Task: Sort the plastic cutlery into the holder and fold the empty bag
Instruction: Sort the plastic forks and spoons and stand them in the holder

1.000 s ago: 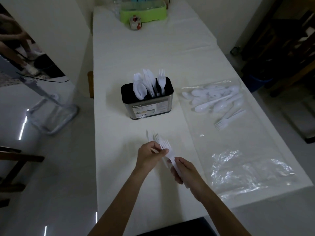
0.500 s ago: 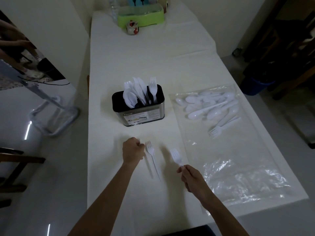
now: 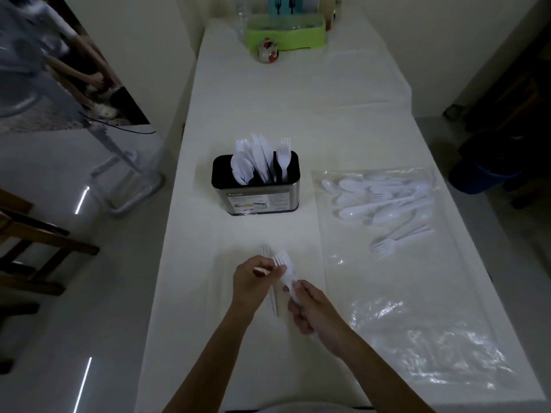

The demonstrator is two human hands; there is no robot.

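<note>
A metal cutlery holder point(image 3: 256, 198) with a black rim stands mid-table, with white spoons, knives and a fork upright in it. To its right lies a clear plastic bag point(image 3: 396, 281) with a pile of white spoons and forks point(image 3: 384, 204) at its far end. Near the front, my left hand point(image 3: 253, 281) and my right hand point(image 3: 313, 311) meet over the table. Both grip white plastic forks point(image 3: 281, 262), tines pointing away from me. One fork handle point(image 3: 273, 305) sticks out below my left hand.
The long table wears a white cloth point(image 3: 298, 108). At its far end stand a green tray point(image 3: 286, 32) and a small jar point(image 3: 267, 50). A wooden chair point(image 3: 26, 234) and a metal stand point(image 3: 125, 180) are on the floor at left. A blue bin point(image 3: 483, 177) is at right.
Half a second ago my hands were apart, each with one fork, the left fork resting on the table. Now they have come together again and the forks are bunched between them.
</note>
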